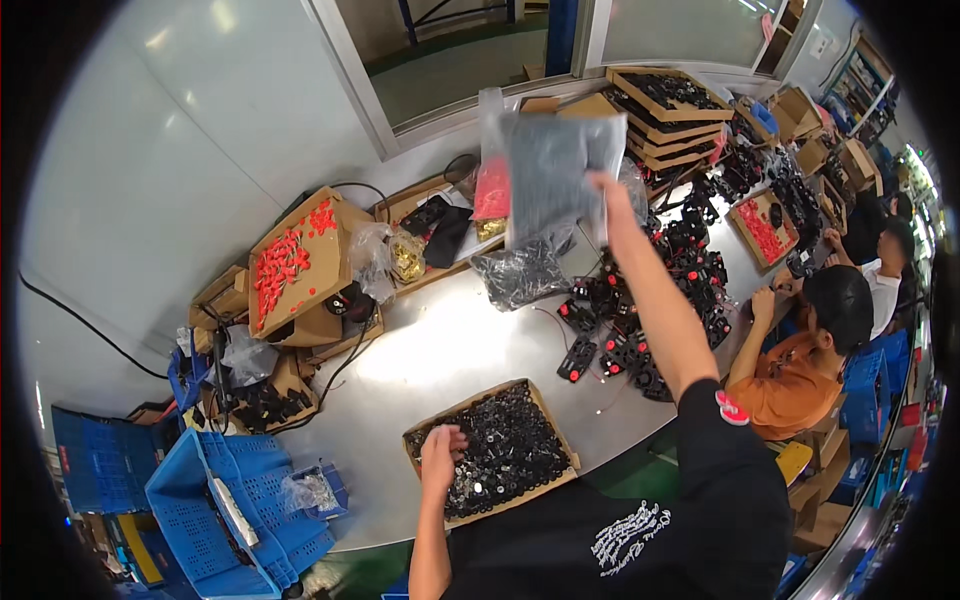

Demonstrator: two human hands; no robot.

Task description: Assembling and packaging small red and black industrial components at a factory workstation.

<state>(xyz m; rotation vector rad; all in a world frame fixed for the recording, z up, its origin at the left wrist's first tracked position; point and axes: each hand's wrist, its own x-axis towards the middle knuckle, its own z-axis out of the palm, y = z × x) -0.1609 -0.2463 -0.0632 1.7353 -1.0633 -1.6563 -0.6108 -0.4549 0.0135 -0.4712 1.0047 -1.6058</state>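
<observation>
My right arm stretches far forward over the table, and my right hand [612, 200] grips the edge of a clear plastic bag [550, 165] with something flat and dark inside. The bag is lifted and slightly blurred. Below it on the table lies another clear bag [520, 272] full of small black parts. Close to me sits a shallow cardboard tray [572, 462] filled with many small black ring-like parts [505, 440]. Over its left side is my left hand [441, 456], fingers loosely bent and slightly apart, with nothing visible in them.
Black assemblies with red knobs [690, 260] pile up at right. Stacked cardboard trays [670, 135] stand behind them. A cardboard box with red pieces [290, 265] and blue crates [235, 490] are at left. On the right, a person in an orange shirt [800, 385] sits at the table.
</observation>
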